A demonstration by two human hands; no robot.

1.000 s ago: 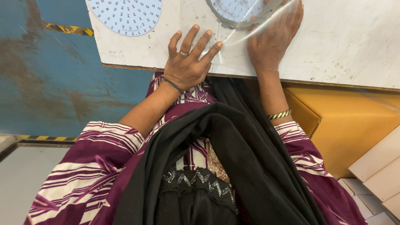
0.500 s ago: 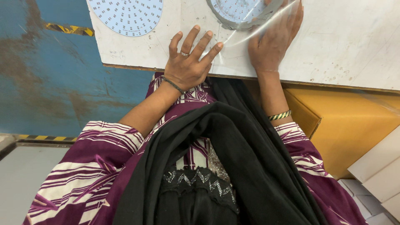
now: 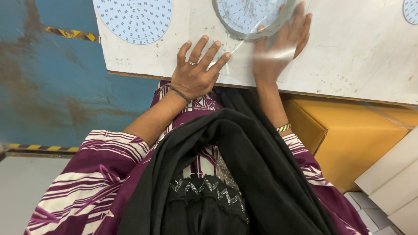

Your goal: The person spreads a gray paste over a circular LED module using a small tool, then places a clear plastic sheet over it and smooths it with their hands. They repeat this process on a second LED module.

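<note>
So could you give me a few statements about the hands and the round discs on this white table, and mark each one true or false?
1. The left hand lies flat on the white table with fingers spread. True.
2. The right hand is seen through a clear plastic sheet. True.
3. The left hand holds the grey-rimmed round disc. False: the right hand's fingers are at its edge; the left hand is apart from it.
4. The flat dotted white disc lies under the right hand. False: it lies on the table beyond the left hand, untouched.
5. A yellow cardboard box stands below the table's edge. True.
6. Both wrists are bare. False: each wears a bracelet.
</note>
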